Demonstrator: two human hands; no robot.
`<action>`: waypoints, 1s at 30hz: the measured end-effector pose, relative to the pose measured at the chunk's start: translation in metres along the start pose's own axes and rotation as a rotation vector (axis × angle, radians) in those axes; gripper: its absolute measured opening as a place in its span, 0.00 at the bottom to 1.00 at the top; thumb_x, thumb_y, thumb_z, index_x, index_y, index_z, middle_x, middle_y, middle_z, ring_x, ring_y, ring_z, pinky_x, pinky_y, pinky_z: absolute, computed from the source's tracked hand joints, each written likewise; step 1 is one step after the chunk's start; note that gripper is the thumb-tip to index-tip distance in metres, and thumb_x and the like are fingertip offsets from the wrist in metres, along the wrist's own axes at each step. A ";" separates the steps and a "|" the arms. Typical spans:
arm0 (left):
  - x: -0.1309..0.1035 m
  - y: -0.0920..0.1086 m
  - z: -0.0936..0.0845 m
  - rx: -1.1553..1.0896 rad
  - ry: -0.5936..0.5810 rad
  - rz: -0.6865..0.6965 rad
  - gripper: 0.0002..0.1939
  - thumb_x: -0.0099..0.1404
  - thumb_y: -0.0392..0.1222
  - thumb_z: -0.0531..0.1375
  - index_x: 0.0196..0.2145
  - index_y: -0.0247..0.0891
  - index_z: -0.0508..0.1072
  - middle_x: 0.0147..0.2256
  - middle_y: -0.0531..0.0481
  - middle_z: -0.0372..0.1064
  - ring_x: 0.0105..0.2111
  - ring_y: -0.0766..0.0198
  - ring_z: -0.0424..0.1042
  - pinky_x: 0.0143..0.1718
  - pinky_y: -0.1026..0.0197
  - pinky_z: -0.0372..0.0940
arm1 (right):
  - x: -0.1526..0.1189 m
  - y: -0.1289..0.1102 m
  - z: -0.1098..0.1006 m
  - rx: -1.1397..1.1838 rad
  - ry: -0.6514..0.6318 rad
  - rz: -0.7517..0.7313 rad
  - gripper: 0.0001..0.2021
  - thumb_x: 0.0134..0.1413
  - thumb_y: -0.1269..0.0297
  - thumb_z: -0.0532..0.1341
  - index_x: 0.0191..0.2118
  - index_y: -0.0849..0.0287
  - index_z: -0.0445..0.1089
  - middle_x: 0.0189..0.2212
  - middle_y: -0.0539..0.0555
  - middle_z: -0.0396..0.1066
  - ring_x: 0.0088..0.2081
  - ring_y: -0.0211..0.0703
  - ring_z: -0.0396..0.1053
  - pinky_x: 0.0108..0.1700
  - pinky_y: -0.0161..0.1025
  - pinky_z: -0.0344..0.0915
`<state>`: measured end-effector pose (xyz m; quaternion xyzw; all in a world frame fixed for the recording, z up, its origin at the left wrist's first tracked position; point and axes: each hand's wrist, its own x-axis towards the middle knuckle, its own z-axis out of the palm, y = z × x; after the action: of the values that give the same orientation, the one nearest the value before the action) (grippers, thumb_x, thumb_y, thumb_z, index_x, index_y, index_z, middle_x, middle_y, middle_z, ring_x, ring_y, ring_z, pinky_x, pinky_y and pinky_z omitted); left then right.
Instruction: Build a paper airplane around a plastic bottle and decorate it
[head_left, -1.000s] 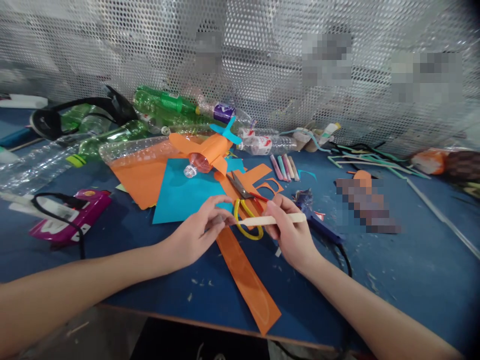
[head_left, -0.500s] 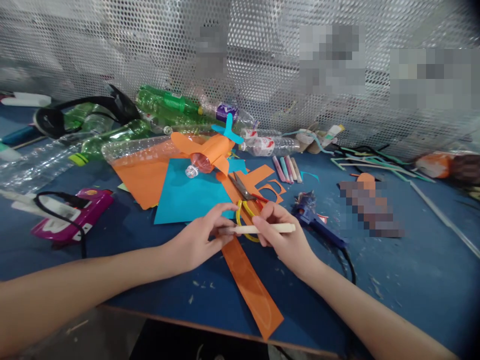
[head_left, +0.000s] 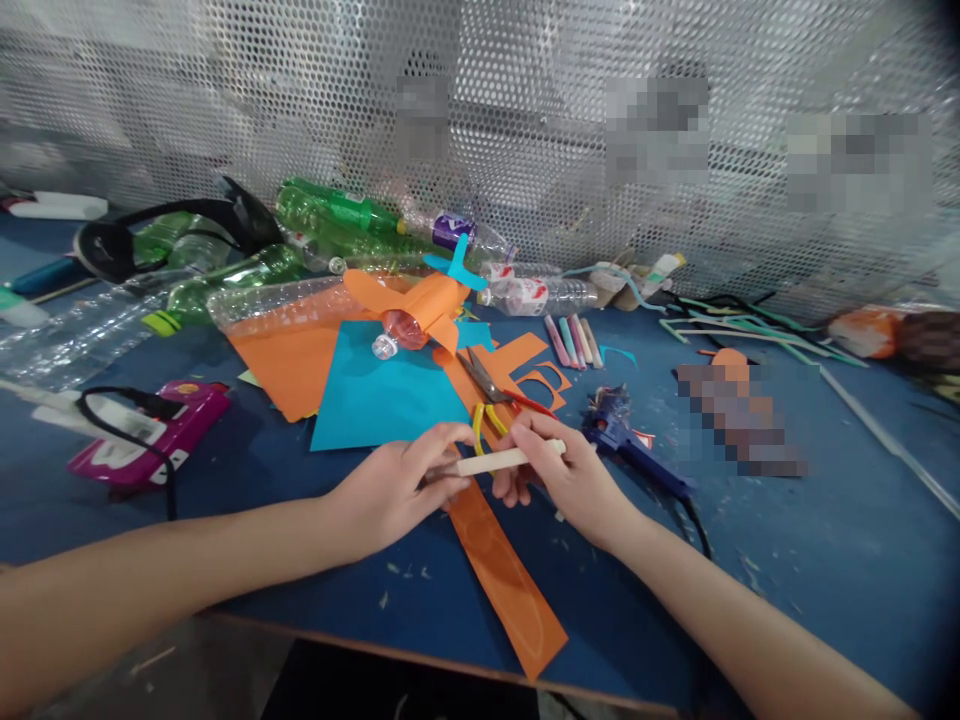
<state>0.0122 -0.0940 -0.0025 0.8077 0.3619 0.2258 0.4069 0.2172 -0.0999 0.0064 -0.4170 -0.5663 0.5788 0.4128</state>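
The white pen (head_left: 491, 461) is above the counter (head_left: 300, 590), tilted slightly, spanning both hands. At its dark end, the left hand (head_left: 386, 495) pinches it between thumb and fingers; at its other end, the right hand (head_left: 577, 475) pinches the barrel. Beyond the pen lie scissors (head_left: 487, 384) and a blue sheet (head_left: 386, 395); nearer the counter's front edge, an orange strip (head_left: 506, 585); to its right, a glue gun (head_left: 641, 455).

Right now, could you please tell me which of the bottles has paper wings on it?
The clear bottle whose neck points over the blue sheet; it alone wears orange wings and a blue tail.
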 end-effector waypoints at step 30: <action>0.008 0.000 0.004 0.396 -0.086 0.410 0.12 0.58 0.39 0.60 0.41 0.38 0.70 0.42 0.42 0.61 0.47 0.52 0.60 0.48 0.51 0.58 | 0.008 0.004 -0.025 -1.376 0.245 -0.003 0.15 0.49 0.51 0.63 0.32 0.58 0.63 0.26 0.54 0.68 0.31 0.49 0.68 0.31 0.39 0.59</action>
<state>0.0200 -0.0895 -0.0037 0.9366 0.2105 0.1940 0.2020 0.2387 -0.0842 0.0024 -0.6451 -0.7542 0.0370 0.1167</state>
